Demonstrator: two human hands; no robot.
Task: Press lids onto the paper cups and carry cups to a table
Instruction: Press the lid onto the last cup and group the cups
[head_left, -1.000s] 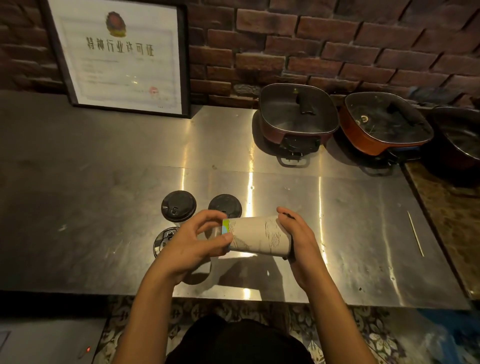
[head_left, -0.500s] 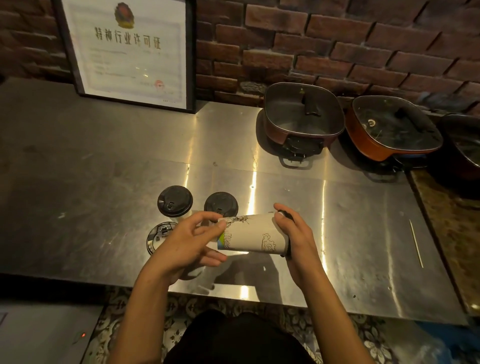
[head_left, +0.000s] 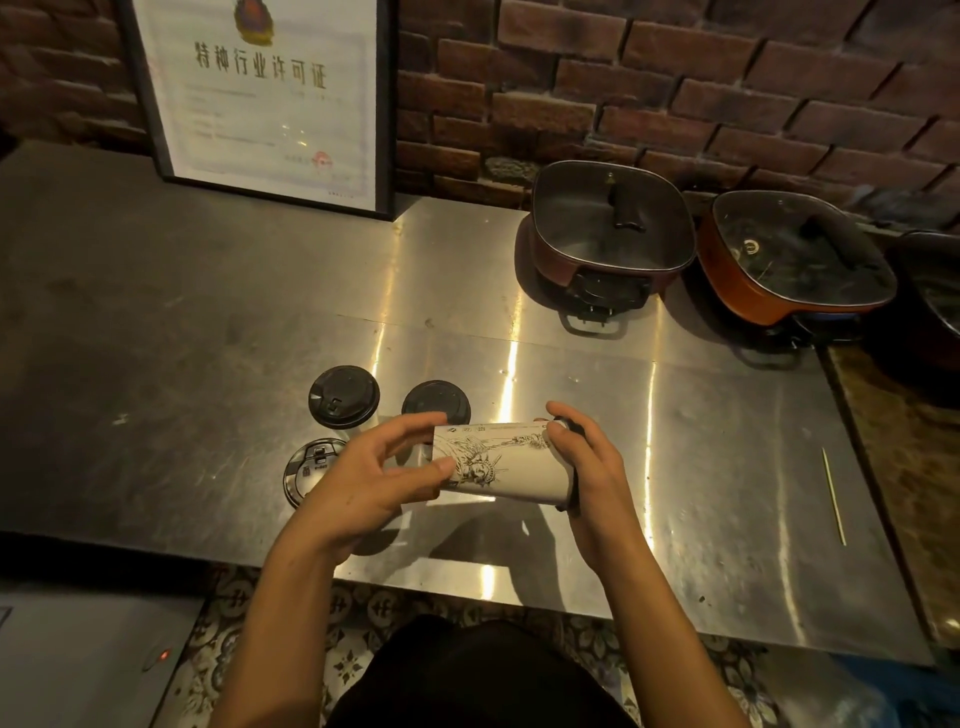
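A white paper cup (head_left: 511, 465) with a black line drawing lies sideways in the air between both hands, above the steel counter (head_left: 701, 467). My left hand (head_left: 374, 478) grips its base end. My right hand (head_left: 587, 462) holds the mouth end, where a black lid (head_left: 571, 491) shows past my palm. Behind my left hand stand two cups with black lids, one at the left (head_left: 343, 396) and one to its right (head_left: 435, 402). A third black lid (head_left: 309, 467) sits lower, partly hidden by my left hand.
Two square electric pots with glass lids (head_left: 610, 228) (head_left: 795, 257) stand at the back right against the brick wall, a third at the far right edge. A framed certificate (head_left: 270, 98) leans at the back left. A thin wooden skewer (head_left: 832, 496) lies on the right.
The cup has turned about its long axis between my hands, so the line drawing now faces up. Both hands stay in about the same place.
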